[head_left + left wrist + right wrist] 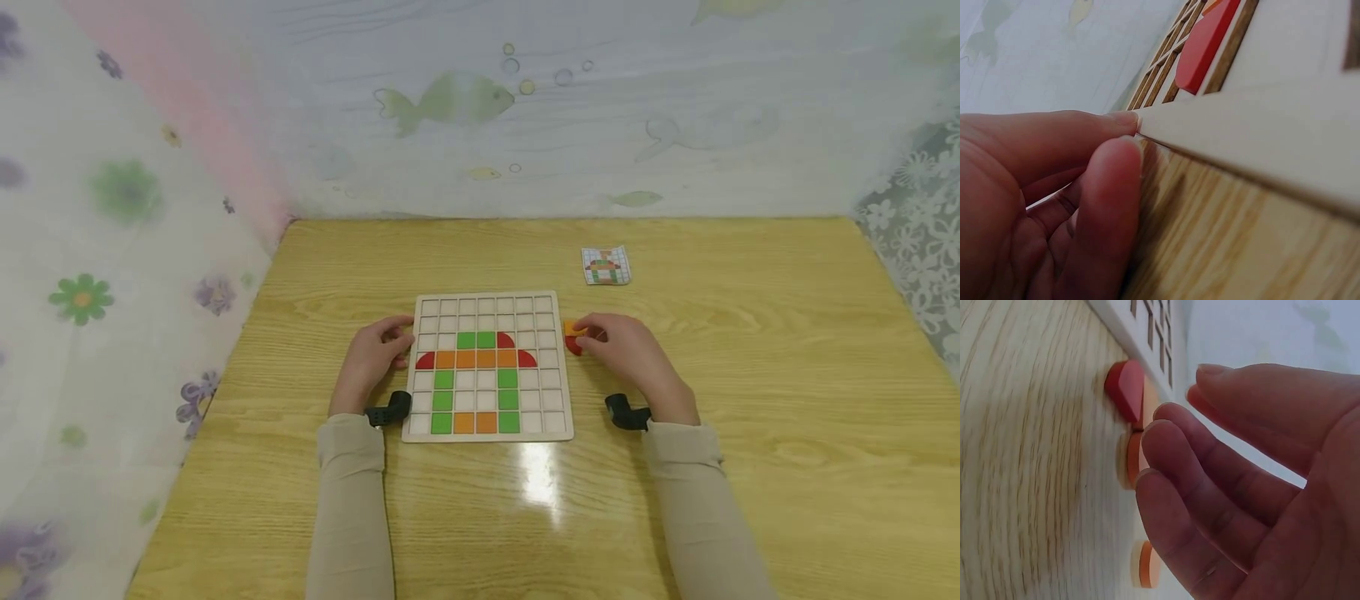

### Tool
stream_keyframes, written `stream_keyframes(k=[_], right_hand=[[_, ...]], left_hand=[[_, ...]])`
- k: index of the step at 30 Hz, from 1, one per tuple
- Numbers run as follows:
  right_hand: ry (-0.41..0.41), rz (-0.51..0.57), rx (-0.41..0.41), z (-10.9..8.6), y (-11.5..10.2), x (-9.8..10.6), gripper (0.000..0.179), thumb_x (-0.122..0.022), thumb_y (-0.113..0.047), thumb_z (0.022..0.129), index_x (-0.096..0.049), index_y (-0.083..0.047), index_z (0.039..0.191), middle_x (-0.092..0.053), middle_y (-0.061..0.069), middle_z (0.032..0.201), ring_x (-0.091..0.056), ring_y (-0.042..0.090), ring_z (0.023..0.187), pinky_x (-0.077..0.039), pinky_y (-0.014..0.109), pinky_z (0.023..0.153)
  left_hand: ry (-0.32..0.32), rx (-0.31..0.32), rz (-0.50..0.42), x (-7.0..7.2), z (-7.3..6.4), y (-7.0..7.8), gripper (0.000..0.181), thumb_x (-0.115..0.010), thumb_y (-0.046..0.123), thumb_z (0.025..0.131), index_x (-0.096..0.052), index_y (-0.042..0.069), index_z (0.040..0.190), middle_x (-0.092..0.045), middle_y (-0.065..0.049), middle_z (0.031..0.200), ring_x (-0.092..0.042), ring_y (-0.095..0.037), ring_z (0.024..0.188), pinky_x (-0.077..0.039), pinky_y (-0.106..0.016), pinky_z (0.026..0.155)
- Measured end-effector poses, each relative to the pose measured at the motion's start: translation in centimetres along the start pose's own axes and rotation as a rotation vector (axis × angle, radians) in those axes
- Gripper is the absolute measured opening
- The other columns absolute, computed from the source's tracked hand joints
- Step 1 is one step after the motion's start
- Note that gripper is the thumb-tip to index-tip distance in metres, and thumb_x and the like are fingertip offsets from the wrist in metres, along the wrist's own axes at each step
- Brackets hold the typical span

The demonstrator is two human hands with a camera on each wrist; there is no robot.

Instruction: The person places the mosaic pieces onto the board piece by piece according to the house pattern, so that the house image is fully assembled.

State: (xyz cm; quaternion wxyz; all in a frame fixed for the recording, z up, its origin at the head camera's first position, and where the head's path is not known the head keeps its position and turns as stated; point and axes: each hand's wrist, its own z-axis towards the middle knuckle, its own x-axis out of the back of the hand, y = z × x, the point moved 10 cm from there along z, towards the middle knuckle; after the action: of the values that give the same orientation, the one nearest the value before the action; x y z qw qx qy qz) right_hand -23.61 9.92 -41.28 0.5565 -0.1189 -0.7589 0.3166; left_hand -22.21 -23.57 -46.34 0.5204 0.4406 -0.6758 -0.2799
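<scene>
At the left edge of a square wooden grid board, my left hand touches the rim. The left wrist view shows the index fingertip and thumb close together at that rim. My right hand hovers beside the board's right edge over several loose pieces. A red rounded piece and an orange piece lie near its fingertips, which look relaxed and bent, with no piece visibly gripped. Another orange piece lies lower in the right wrist view. Green squares, orange squares and red rounded pieces fill some cells.
Beyond the board's right corner lies a small printed pattern card on the wooden table. A patterned wall borders the table's far edge. Black wrist cameras sit at both cuffs.
</scene>
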Motion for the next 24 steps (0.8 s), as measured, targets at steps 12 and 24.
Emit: stream_keyframes(k=[12, 24], right_hand=[[0.005, -0.097, 0.031, 0.1, 0.2, -0.9, 0.020, -0.060, -0.024, 0.086, -0.064, -0.010, 0.100, -0.060, 0.001, 0.082, -0.052, 0.017, 0.073, -0.043, 0.033, 0.070], [-0.005, -0.150, -0.024, 0.2, 0.0, -1.7, 0.023, -0.065, -0.022, 0.082, -0.061, -0.007, 0.099, -0.055, 0.002, 0.075, -0.047, 0.019, 0.069, -0.039, 0.029, 0.061]], left_hand=[[-0.006, -0.011, 0.028, 0.0, -0.1, 0.3, 0.035, -0.057, 0.022, 0.088, -0.054, 0.018, 0.123, -0.051, -0.008, 0.097, -0.057, -0.019, 0.064, -0.051, -0.029, 0.060], [0.006, -0.012, 0.025, 0.1, -0.1, 0.3, 0.033, -0.057, 0.021, 0.088, -0.055, 0.017, 0.121, -0.051, -0.007, 0.095, -0.056, -0.019, 0.065, -0.051, -0.028, 0.059]])
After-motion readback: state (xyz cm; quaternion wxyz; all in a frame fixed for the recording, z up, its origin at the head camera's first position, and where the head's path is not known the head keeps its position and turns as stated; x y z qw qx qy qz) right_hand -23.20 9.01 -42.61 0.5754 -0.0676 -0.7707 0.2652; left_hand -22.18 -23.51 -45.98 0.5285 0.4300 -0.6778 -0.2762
